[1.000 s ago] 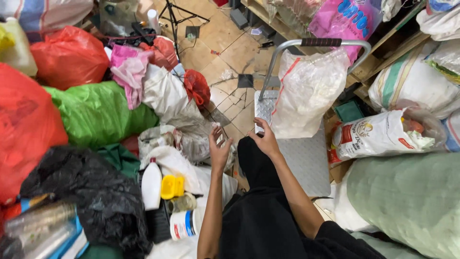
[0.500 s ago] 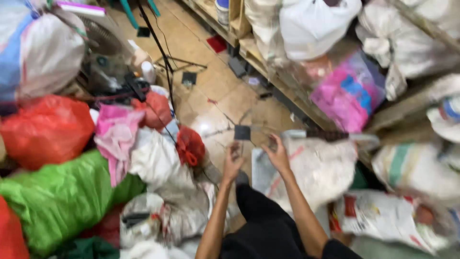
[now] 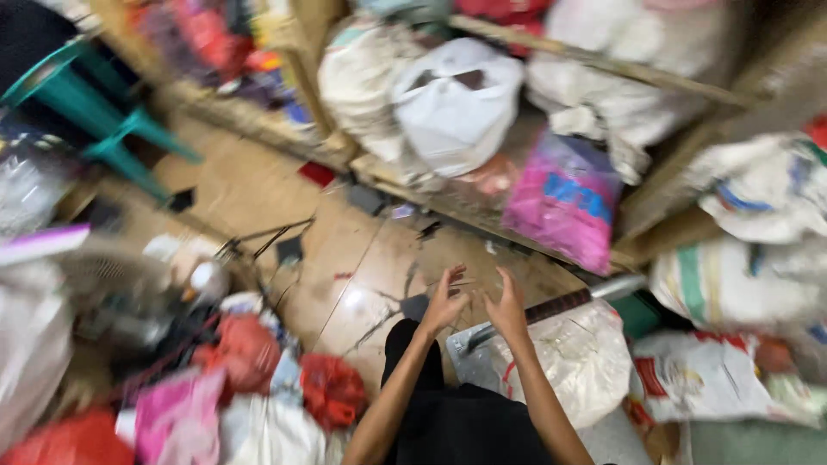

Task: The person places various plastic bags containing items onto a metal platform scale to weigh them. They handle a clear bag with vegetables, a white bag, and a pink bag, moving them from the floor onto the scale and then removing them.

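Head view, heavy motion blur. Left hand (image 3: 444,303) and right hand (image 3: 506,308) raised close together over the tiled floor (image 3: 345,258), fingers spread; can't tell if either holds anything. Clear sack (image 3: 579,357), contents unreadable, just right of them. Pink bag (image 3: 564,202) and white bag (image 3: 455,108) on shelf (image 3: 392,170).
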